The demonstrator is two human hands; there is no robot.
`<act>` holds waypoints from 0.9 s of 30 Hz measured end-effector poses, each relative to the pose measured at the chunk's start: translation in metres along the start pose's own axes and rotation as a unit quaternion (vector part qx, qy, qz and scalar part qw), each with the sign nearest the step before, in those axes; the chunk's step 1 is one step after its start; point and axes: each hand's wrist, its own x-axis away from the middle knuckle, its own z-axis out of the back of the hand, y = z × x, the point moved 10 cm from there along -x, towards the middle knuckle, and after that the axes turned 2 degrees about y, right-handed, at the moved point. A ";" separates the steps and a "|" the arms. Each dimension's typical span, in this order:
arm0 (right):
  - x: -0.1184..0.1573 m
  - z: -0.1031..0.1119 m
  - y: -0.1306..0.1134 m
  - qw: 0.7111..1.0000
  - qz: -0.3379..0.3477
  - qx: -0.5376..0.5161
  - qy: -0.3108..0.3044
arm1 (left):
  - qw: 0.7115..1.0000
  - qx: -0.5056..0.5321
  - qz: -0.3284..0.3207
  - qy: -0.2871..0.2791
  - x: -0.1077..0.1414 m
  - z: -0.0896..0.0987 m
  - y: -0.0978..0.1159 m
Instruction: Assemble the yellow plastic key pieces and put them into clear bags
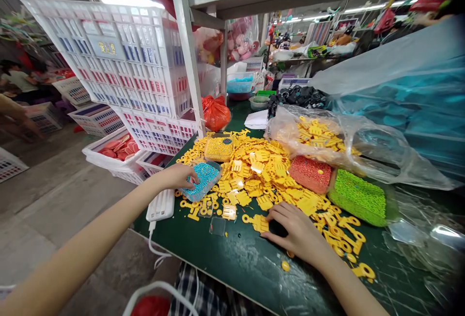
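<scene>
We look from head height, facing forward and down, close over flat yellow plastic pieces (254, 175) on a dark green bench (247, 277)

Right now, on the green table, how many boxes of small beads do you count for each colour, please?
Yellow bead box: 1
Blue bead box: 1
Red bead box: 1
Green bead box: 1
Total: 4
</scene>
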 end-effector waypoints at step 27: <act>0.000 -0.002 -0.001 1.000 0.001 0.004 -0.011 | 0.956 0.228 -0.004 0.184 0.006 0.038 0.005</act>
